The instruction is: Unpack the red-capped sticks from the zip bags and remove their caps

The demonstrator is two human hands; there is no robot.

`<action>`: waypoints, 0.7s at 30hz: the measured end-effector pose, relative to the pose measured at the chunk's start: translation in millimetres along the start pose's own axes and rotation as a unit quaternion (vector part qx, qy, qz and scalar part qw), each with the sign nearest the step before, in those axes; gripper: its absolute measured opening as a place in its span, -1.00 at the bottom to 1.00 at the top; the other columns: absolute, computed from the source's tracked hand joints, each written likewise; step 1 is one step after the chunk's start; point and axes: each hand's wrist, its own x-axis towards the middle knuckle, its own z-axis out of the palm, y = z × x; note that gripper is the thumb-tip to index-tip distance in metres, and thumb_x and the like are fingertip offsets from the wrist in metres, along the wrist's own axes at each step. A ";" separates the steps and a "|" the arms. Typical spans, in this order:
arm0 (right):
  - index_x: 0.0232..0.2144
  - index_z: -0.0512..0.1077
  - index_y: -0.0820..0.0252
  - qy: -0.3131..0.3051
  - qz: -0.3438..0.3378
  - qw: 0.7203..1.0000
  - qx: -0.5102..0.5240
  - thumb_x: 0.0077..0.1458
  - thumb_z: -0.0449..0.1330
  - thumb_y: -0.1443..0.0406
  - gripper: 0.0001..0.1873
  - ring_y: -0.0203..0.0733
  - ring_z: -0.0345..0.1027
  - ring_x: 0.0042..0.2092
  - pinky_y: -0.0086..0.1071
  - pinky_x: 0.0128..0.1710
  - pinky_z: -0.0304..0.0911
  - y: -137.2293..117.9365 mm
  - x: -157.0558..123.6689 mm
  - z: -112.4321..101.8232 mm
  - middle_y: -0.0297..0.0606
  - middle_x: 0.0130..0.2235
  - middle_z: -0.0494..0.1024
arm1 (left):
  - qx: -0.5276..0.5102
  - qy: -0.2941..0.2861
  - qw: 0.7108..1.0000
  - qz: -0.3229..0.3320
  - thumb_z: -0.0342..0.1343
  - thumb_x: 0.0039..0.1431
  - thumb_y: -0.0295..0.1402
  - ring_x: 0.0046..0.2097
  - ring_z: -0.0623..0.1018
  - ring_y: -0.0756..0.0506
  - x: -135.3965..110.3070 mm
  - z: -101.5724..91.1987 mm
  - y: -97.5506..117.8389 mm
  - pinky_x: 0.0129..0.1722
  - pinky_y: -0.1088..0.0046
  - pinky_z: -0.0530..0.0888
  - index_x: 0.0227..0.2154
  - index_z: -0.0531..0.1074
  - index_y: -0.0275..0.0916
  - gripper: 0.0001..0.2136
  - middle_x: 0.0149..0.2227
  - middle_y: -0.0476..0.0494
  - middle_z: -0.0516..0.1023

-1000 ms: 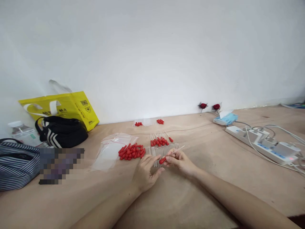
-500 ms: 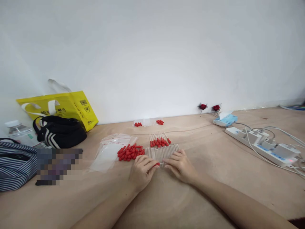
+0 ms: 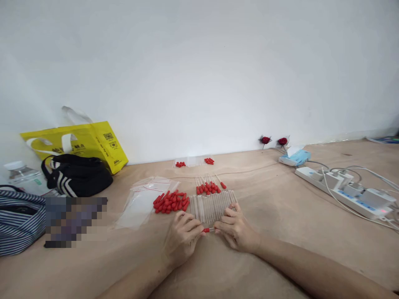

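My left hand (image 3: 183,233) and my right hand (image 3: 234,229) meet low on the brown table (image 3: 274,207), fingers pinched on one small dropper (image 3: 208,229). Its red rubber bulb sits at my left fingertips and its clear glass tube at my right. Just beyond my fingers lies a row of clear glass tubes (image 3: 212,203). A heap of loose red bulbs (image 3: 171,201) lies left of that row. Behind it are several finished droppers (image 3: 209,187) with red bulbs.
Clear zip bags (image 3: 146,197) lie left of the bulbs. Far left are a black bag (image 3: 77,178), a yellow bag (image 3: 81,141) and a striped bag (image 3: 18,220). White power strips with cables (image 3: 346,189), a tissue pack (image 3: 294,157) and two small roses (image 3: 274,140) sit right.
My hands came down and toward me from above the tube row. The dropper my right hand held tilted up a second ago now lies level between both hands.
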 end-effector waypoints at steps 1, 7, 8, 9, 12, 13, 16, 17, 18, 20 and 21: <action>-0.49 0.40 0.19 0.001 0.000 1.000 0.002 0.10 -0.06 0.30 -0.73 -0.30 0.05 -0.45 -0.30 -0.29 -0.11 -0.3 -0.6 -0.3 -0.34 -0.62 0.30 | -0.002 0.002 1.000 0.002 -0.04 0.14 -0.41 -0.38 0.38 -0.02 -0.1 0.4 0.5 -0.27 0.33 0.21 -0.50 0.40 -0.20 -0.84 -0.51 -0.01 0.49; -0.52 0.39 0.19 0.008 0.006 1.000 0.028 0.11 -0.08 0.31 -0.71 -0.30 0.05 -0.46 -0.28 -0.26 -0.09 -2.2 -2.8 -1.8 -0.35 -0.63 0.28 | -0.012 0.005 1.000 0.010 -0.04 0.13 -0.43 -0.38 0.39 -0.01 0.1 1.0 2.9 -0.29 0.35 0.22 -0.50 0.39 -0.20 -0.84 -0.50 0.02 0.50; -0.51 0.39 0.18 0.009 0.006 0.999 0.032 0.11 -0.08 0.31 -0.71 -0.30 0.06 -0.46 -0.28 -0.25 -0.09 -1.8 -3.3 -1.9 -0.36 -0.63 0.28 | -0.015 0.006 1.000 0.009 -0.04 0.14 -0.43 -0.38 0.40 -0.01 -0.4 0.5 2.5 -0.29 0.35 0.23 -0.51 0.38 -0.20 -0.84 -0.50 0.02 0.50; -0.50 0.40 0.18 0.011 0.008 0.999 0.034 0.11 -0.08 0.31 -0.72 -0.30 0.08 -0.46 -0.27 -0.24 -0.09 -0.8 -4.3 -2.2 -0.36 -0.63 0.28 | -0.017 0.009 1.000 0.005 -0.05 0.14 -0.43 -0.38 0.40 -0.01 -1.4 -0.4 1.7 -0.31 0.36 0.23 -0.51 0.38 -0.20 -0.84 -0.50 0.01 0.49; -0.44 0.41 0.16 0.016 0.043 0.998 0.033 0.12 -0.08 0.33 -0.73 -0.31 0.14 -0.45 -0.25 -0.18 -0.10 6.2 -10.4 -4.4 -0.36 -0.60 0.34 | -0.031 0.012 0.999 -0.020 -0.08 0.15 -0.45 -0.39 0.40 -0.02 -9.7 -5.6 -3.4 -0.36 0.41 0.28 -0.50 0.37 -0.21 -0.82 -0.49 -0.02 0.48; -0.41 0.42 0.15 0.017 0.062 0.997 0.032 0.13 -0.07 0.33 -0.73 -0.32 0.16 -0.45 -0.25 -0.16 -0.10 9.5 -13.3 -5.6 -0.35 -0.58 0.37 | -0.041 0.015 0.999 -0.032 -0.09 0.16 -0.45 -0.39 0.41 -0.01 -14.1 -8.1 -5.9 -0.38 0.44 0.31 -0.48 0.37 -0.21 -0.83 -0.47 -0.04 0.47; -0.35 0.45 0.12 0.029 0.116 0.993 0.023 0.12 -0.02 0.32 -0.77 -0.37 0.19 -0.49 -0.28 -0.13 -0.12 18.2 -20.8 -8.8 -0.37 -0.55 0.42 | -0.060 0.042 0.995 -0.074 -0.10 0.16 -0.44 -0.40 0.42 0.02 -28.4 -17.4 -17.1 -0.41 0.54 0.36 -0.36 0.39 -0.21 -0.84 -0.41 -0.08 0.43; -0.34 0.45 0.11 0.036 0.129 0.991 0.014 0.12 -0.01 0.30 -0.78 -0.38 0.19 -0.50 -0.29 -0.13 -0.12 20.0 -21.7 -9.3 -0.38 -0.57 0.42 | -0.051 0.057 0.992 -0.095 -0.10 0.16 -0.43 -0.39 0.42 0.02 -32.1 -21.0 -22.8 -0.42 0.55 0.37 -0.32 0.40 -0.21 -0.83 -0.40 -0.09 0.41; -0.33 0.46 0.10 0.042 0.140 0.989 0.003 0.12 0.00 0.30 -0.78 -0.38 0.18 -0.52 -0.30 -0.14 -0.12 21.1 -21.4 -9.2 -0.38 -0.59 0.40 | -0.034 0.075 0.989 -0.124 -0.10 0.15 -0.41 -0.39 0.42 0.01 -34.5 -24.8 -29.9 -0.41 0.55 0.38 -0.28 0.41 -0.21 -0.82 -0.40 -0.09 0.38; -0.30 0.45 0.11 0.049 0.156 0.986 -0.018 0.12 -0.02 0.32 -0.76 -0.38 0.18 -0.52 -0.33 -0.17 -0.11 21.8 -16.8 -7.1 -0.38 -0.60 0.39 | 0.011 0.106 0.974 -0.197 -0.09 0.12 -0.36 -0.37 0.42 -0.02 -35.1 -32.3 -48.7 -0.39 0.51 0.39 -0.26 0.42 -0.22 -0.79 -0.40 -0.11 0.34; -0.27 0.44 0.13 0.051 0.163 0.985 -0.027 0.12 -0.04 0.34 -0.74 -0.37 0.19 -0.51 -0.34 -0.19 -0.10 21.6 -12.5 -4.8 -0.37 -0.59 0.40 | 0.030 0.116 0.963 -0.240 -0.09 0.10 -0.33 -0.36 0.41 -0.03 -33.4 -35.6 -60.0 -0.37 0.48 0.40 -0.27 0.43 -0.24 -0.77 -0.39 -0.12 0.33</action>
